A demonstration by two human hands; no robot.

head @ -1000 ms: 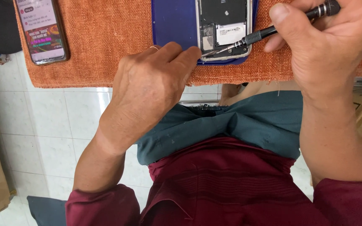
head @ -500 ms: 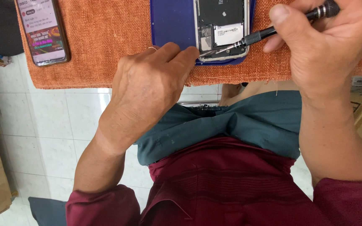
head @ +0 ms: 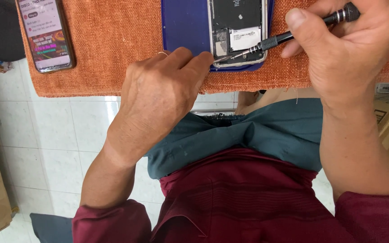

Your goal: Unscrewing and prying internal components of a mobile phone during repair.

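Nearest the camera, the left hand (head: 158, 96) lies knuckles-up at the table's (head: 104, 49) near edge, fingers curled down and holding nothing; its fingertips press against the bottom corner of the opened phone (head: 238, 31), steadying it. Just beyond those fingertips, and touching them or nearly so, sits the tip of a thin black screwdriver (head: 289, 35). The right hand (head: 347, 49), farther off to the side, is closed around the driver's handle, thumb laid along the shaft and the other fingers wrapped over the knurled end, so the tool slants down and across toward the left hand.

The phone lies back-off and face-down on a blue mat (head: 185, 27), which rests on an orange cloth covering the table. The driver's tip meets the lower end of the phone's interior, beside a white-labelled part; whether it is seated in a screw is too small to tell.

The step in hand looks like work on a fastener at the phone's bottom end. The next move would call for keeping the tip square and the left hand's pressure firm, since a slip could scrape nearby parts.

Well beyond the left hand, a second phone (head: 46, 33) lies screen-up and lit.
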